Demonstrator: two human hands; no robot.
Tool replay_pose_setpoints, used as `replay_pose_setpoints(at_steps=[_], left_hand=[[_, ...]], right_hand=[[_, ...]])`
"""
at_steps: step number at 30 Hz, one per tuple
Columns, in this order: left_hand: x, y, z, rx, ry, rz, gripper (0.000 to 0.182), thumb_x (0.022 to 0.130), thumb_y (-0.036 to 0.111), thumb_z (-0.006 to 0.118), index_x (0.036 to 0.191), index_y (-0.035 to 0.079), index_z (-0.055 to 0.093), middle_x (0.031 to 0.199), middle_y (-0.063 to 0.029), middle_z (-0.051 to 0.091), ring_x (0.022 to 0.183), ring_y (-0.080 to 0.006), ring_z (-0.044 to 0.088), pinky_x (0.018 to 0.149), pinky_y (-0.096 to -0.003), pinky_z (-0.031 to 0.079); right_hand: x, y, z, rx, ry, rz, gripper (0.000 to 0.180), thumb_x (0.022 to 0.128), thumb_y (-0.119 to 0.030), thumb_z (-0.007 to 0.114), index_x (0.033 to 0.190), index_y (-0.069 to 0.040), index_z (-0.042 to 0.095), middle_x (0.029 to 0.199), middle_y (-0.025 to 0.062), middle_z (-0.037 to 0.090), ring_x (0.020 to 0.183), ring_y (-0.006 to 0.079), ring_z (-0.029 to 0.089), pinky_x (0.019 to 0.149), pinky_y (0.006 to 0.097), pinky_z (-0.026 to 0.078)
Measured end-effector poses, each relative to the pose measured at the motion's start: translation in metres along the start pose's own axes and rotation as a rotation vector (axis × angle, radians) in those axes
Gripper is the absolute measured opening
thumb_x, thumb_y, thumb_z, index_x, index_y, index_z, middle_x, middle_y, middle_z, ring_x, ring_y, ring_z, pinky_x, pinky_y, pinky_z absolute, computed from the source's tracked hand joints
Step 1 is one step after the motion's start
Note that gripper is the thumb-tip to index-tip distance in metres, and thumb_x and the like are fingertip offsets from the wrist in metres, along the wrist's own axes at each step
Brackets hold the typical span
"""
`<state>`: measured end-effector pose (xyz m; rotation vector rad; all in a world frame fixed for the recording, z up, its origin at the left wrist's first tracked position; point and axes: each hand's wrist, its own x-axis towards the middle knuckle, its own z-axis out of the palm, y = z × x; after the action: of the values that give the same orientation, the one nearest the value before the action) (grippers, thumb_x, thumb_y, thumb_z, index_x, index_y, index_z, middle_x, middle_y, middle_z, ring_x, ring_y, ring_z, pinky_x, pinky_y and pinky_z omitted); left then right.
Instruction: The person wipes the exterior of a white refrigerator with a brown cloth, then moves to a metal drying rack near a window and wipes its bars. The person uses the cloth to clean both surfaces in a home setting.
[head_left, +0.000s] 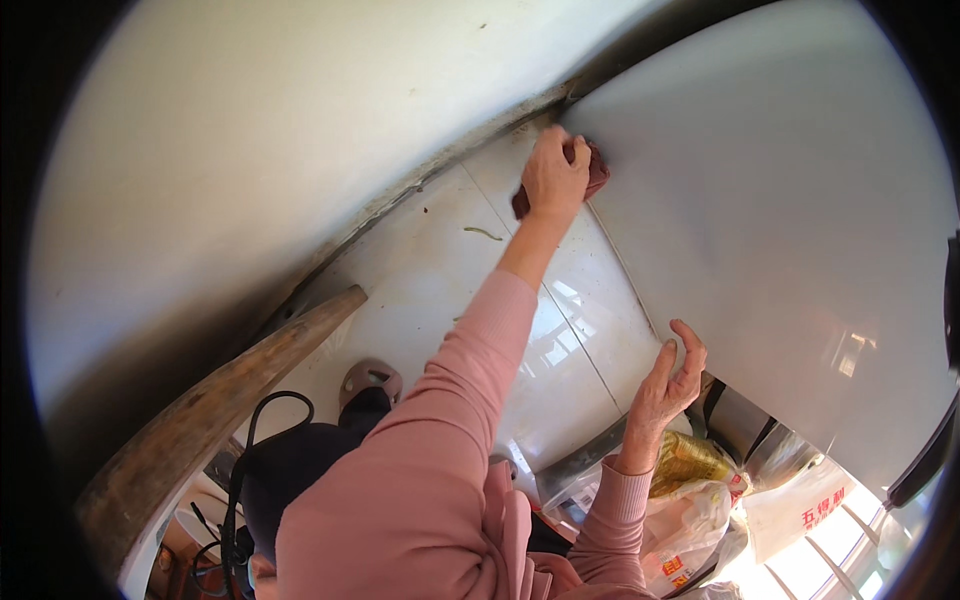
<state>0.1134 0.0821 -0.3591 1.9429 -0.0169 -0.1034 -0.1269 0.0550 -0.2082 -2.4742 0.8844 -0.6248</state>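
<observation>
A crumpled dark-red cloth (598, 172) is bunched under my left hand (556, 176), which grips it against the white tiled floor (442, 262). This hand is in the far corner, beside the base of a large glossy white panel (750, 210). My right hand (670, 379) is raised near the panel's lower left edge, holding nothing, with thumb and finger apart. Whether its fingertips touch the panel, I cannot tell. A thin green scrap (482, 233) and small dark specks lie on the tiles left of my left forearm.
A white wall (247, 135) with a grimy base runs along the left. A worn wooden beam (225, 397) juts in at lower left, near a black cable (244, 450) and my shoed foot (371, 382). Plastic bags (690, 517) and a yellow-gold package (690, 461) crowd the lower right.
</observation>
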Motion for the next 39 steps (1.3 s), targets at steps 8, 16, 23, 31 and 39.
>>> replay_pose_setpoints(at_steps=[8, 16, 23, 31, 39], left_hand=[[0.055, 0.006, -0.014, 0.261, -0.264, 0.15, 0.047, 0.091, 0.013, 0.05, 0.137, 0.015, 0.057, 0.122, -0.0194, 0.064, 0.113, -0.0391, 0.061, 0.097, -0.0497, 0.05], [0.074, -0.004, -0.011, 0.247, -0.425, 0.1, 0.05, 0.09, 0.015, 0.048, 0.139, 0.011, 0.054, 0.126, -0.0242, 0.063, 0.114, -0.041, 0.06, 0.097, -0.0497, 0.049], [0.075, -0.003, -0.016, 0.329, -0.433, 0.152, 0.043, 0.091, 0.015, 0.05, 0.133, 0.006, 0.057, 0.117, -0.0243, 0.067, 0.11, -0.0415, 0.063, 0.096, -0.0508, 0.05], [0.105, -0.007, -0.008, 0.322, -0.512, 0.239, 0.043, 0.089, 0.007, 0.05, 0.131, 0.002, 0.057, 0.112, -0.0286, 0.067, 0.106, -0.0449, 0.063, 0.093, -0.0506, 0.05], [0.099, -0.015, -0.001, 0.351, -0.366, 0.34, 0.031, 0.087, 0.006, 0.052, 0.114, 0.0, 0.067, 0.102, -0.0294, 0.068, 0.098, -0.0454, 0.065, 0.087, -0.0517, 0.052]], right_hand=[[-0.014, -0.004, 0.007, 0.011, -0.033, -0.019, 0.024, 0.088, 0.005, 0.056, 0.108, -0.003, 0.066, 0.106, 0.0087, 0.069, 0.1, 0.0249, 0.061, 0.097, 0.037, 0.04], [-0.017, -0.007, 0.004, 0.001, -0.036, -0.053, 0.025, 0.086, 0.006, 0.057, 0.107, -0.003, 0.067, 0.105, 0.0082, 0.069, 0.098, 0.0248, 0.061, 0.096, 0.0368, 0.041], [-0.021, -0.008, 0.001, -0.009, -0.035, -0.054, 0.025, 0.086, 0.007, 0.056, 0.106, -0.003, 0.067, 0.104, 0.0081, 0.069, 0.096, 0.0242, 0.061, 0.094, 0.0359, 0.041], [-0.023, -0.01, 0.002, 0.018, -0.029, -0.056, 0.025, 0.085, 0.007, 0.057, 0.106, -0.003, 0.067, 0.103, 0.0083, 0.068, 0.095, 0.0242, 0.061, 0.093, 0.0355, 0.041], [-0.026, -0.017, 0.003, 0.028, -0.043, -0.086, 0.025, 0.084, 0.008, 0.057, 0.105, -0.002, 0.067, 0.101, 0.0089, 0.068, 0.095, 0.0241, 0.061, 0.092, 0.0351, 0.041]])
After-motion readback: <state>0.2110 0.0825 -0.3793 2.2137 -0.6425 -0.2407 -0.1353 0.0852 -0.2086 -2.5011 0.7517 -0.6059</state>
